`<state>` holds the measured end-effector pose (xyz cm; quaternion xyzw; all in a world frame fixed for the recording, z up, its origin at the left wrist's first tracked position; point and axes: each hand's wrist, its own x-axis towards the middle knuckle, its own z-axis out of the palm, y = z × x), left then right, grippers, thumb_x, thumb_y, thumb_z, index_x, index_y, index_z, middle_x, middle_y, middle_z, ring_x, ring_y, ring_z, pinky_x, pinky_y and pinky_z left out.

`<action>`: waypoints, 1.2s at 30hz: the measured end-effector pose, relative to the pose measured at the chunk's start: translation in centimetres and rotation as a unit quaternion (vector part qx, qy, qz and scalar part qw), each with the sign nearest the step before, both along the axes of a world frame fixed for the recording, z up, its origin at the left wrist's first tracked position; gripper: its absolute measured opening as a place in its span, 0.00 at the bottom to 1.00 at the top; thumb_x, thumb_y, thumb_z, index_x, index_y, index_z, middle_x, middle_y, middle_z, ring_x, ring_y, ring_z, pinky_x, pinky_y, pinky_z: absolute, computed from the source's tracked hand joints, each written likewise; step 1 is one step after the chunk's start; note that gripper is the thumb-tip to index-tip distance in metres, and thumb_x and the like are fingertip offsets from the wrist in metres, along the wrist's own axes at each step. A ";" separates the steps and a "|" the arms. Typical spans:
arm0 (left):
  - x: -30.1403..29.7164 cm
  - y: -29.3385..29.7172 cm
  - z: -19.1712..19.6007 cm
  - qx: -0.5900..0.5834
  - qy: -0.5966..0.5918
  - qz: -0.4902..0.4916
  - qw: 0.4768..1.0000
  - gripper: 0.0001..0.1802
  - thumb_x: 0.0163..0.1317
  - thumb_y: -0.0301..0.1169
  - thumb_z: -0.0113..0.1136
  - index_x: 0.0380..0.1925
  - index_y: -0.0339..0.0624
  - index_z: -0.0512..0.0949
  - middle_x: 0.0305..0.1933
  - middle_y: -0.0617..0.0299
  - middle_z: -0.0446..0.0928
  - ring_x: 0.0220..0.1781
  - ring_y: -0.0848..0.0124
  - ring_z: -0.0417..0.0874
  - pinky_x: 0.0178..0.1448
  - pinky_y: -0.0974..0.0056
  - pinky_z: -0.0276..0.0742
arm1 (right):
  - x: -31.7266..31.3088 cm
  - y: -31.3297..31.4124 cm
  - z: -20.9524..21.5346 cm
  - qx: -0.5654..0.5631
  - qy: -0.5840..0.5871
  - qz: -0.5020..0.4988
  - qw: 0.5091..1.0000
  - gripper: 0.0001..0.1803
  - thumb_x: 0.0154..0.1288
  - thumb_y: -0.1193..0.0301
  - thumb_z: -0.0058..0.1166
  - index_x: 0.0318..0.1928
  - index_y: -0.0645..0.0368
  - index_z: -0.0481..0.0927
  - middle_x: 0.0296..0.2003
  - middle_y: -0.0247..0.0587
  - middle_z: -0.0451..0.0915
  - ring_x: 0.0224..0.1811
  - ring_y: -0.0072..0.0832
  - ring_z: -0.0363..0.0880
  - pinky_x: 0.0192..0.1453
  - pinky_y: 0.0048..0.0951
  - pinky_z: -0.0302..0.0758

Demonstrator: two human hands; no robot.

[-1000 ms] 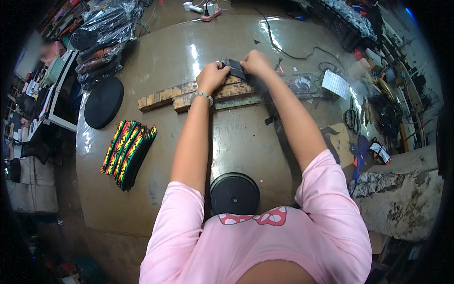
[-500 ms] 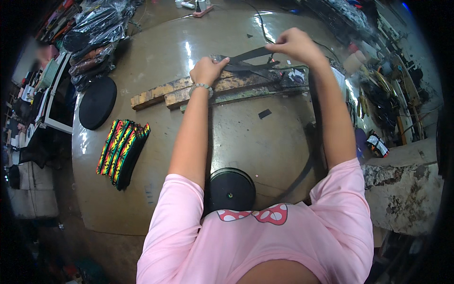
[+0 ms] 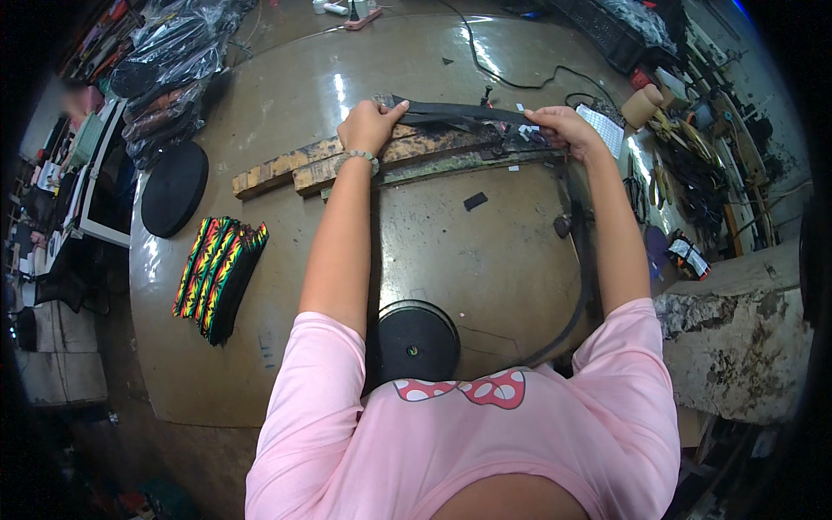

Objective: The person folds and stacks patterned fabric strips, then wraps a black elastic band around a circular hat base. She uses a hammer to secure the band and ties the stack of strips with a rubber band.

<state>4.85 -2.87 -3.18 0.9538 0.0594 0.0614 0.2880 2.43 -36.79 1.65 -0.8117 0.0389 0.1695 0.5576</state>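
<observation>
- Black webbing strap [image 3: 459,113] stretched taut across upper centre of frame, held at both ends above wooden battens [image 3: 347,160] lying on brown worktable [image 3: 485,251].
- Left hand [image 3: 368,126] pinched shut on strap's free end, thumb on top, just above near batten; beaded bracelet at wrist.
- Right hand [image 3: 563,130] closed around strap at upper right, where webbing turns and drops down right side of frame, curving back toward black spool [image 3: 414,340] at lower centre.
- Judged step: pulling out a length and measuring it against the battens. Best done with even tension from both hands, strap flat and untwisted, left end set square on batten's end before right hand fixes the mark.
- Keep trailing loop at right free of small black offcut [image 3: 475,201] and of clutter near table edge; a snag there would likely pull the measure short.
- Small tool or clip under right hand too blurred to identify.
- Stack of striped red-yellow-green pieces [image 3: 221,277] at left centre, well apart from hands; flat black disc [image 3: 173,186] above it, bagged black goods [image 3: 173,69] at upper left. None in the way.
- Cable [image 3: 511,78] running across upper table, beyond the strap; worth keeping strap above it.
</observation>
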 end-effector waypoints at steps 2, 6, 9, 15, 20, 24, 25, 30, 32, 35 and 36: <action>-0.1 0.0 0.1 -0.002 -0.001 -0.004 1.000 0.30 0.50 0.64 0.60 0.23 0.47 0.83 0.26 0.58 0.83 0.34 0.60 0.85 0.38 0.58 0.76 | 0.1 -0.1 -0.2 -0.018 -0.005 0.008 1.000 0.16 0.61 0.54 0.61 0.29 0.53 0.81 0.16 0.19 0.67 0.15 0.12 0.56 0.19 0.20 0.46; -0.3 -0.1 0.2 -0.006 -0.021 -0.005 1.000 0.30 0.51 0.64 0.60 0.18 0.47 0.83 0.23 0.57 0.82 0.32 0.59 0.84 0.36 0.58 0.75 | -0.2 0.0 -0.7 -0.030 -0.002 -0.004 1.000 0.16 0.60 0.54 0.62 0.29 0.53 0.82 0.16 0.19 0.68 0.15 0.12 0.57 0.19 0.20 0.48; -0.2 -0.1 0.1 -0.004 -0.022 -0.010 1.000 0.30 0.51 0.64 0.60 0.18 0.46 0.83 0.23 0.56 0.82 0.32 0.59 0.84 0.36 0.58 0.75 | -0.5 0.1 -1.4 -0.022 0.007 -0.003 1.000 0.16 0.60 0.54 0.62 0.28 0.51 0.81 0.16 0.18 0.66 0.15 0.11 0.55 0.19 0.20 0.47; -0.2 0.1 0.0 0.002 -0.016 -0.016 1.000 0.33 0.52 0.66 0.58 0.22 0.45 0.83 0.24 0.57 0.81 0.32 0.59 0.83 0.37 0.58 0.74 | -0.5 0.0 -2.7 0.004 0.044 0.007 0.999 0.16 0.60 0.53 0.63 0.29 0.51 0.80 0.17 0.18 0.65 0.16 0.12 0.55 0.19 0.19 0.49; -0.2 0.0 0.2 0.004 -0.001 -0.015 1.000 0.33 0.52 0.66 0.58 0.22 0.45 0.83 0.24 0.57 0.82 0.33 0.59 0.83 0.37 0.58 0.74 | -0.4 -0.2 -3.4 0.023 0.077 0.012 0.997 0.16 0.62 0.53 0.61 0.30 0.50 0.77 0.18 0.17 0.61 0.17 0.12 0.53 0.20 0.18 0.49; -0.2 0.0 0.2 0.000 0.002 -0.015 1.000 0.33 0.52 0.66 0.58 0.22 0.45 0.84 0.24 0.57 0.82 0.34 0.59 0.84 0.38 0.58 0.74 | -0.4 -0.3 -3.8 0.039 0.089 0.023 0.995 0.16 0.63 0.53 0.61 0.29 0.50 0.75 0.18 0.17 0.59 0.17 0.12 0.52 0.20 0.18 0.48; -0.2 0.0 0.1 -0.001 -0.002 -0.014 1.000 0.33 0.52 0.66 0.58 0.23 0.45 0.84 0.25 0.57 0.82 0.34 0.59 0.84 0.38 0.58 0.75 | -0.3 -0.3 -3.9 0.045 0.093 0.025 0.994 0.16 0.63 0.53 0.60 0.28 0.50 0.75 0.17 0.17 0.59 0.17 0.12 0.51 0.20 0.18 0.48; 0.0 0.1 0.0 -0.001 0.006 -0.016 1.000 0.33 0.51 0.67 0.58 0.25 0.45 0.85 0.26 0.57 0.83 0.34 0.60 0.84 0.39 0.59 0.75 | 0.0 -0.5 -4.2 0.075 0.112 0.036 0.990 0.16 0.65 0.56 0.59 0.26 0.49 0.72 0.17 0.17 0.58 0.16 0.11 0.49 0.18 0.18 0.46; -0.1 0.0 0.0 0.000 0.006 -0.017 1.000 0.33 0.51 0.67 0.58 0.26 0.46 0.85 0.26 0.57 0.83 0.34 0.60 0.84 0.39 0.59 0.75 | 0.2 -0.8 -4.4 0.089 0.119 0.043 0.988 0.16 0.66 0.57 0.58 0.26 0.49 0.71 0.17 0.17 0.58 0.15 0.11 0.49 0.18 0.19 0.45; -0.3 -0.1 0.1 0.000 -0.024 -0.012 1.000 0.30 0.52 0.64 0.59 0.22 0.47 0.85 0.23 0.57 0.82 0.33 0.59 0.84 0.36 0.59 0.75 | 0.4 -1.0 -4.9 0.092 0.124 0.041 0.987 0.16 0.65 0.57 0.59 0.27 0.49 0.71 0.16 0.17 0.57 0.15 0.11 0.49 0.18 0.18 0.45; -0.3 -0.1 0.1 0.001 -0.028 -0.011 1.000 0.29 0.53 0.63 0.59 0.21 0.47 0.85 0.22 0.57 0.82 0.32 0.59 0.84 0.35 0.59 0.75 | 0.4 -1.0 -5.0 0.088 0.123 0.036 0.988 0.16 0.65 0.57 0.59 0.26 0.49 0.71 0.16 0.17 0.57 0.15 0.11 0.49 0.18 0.19 0.45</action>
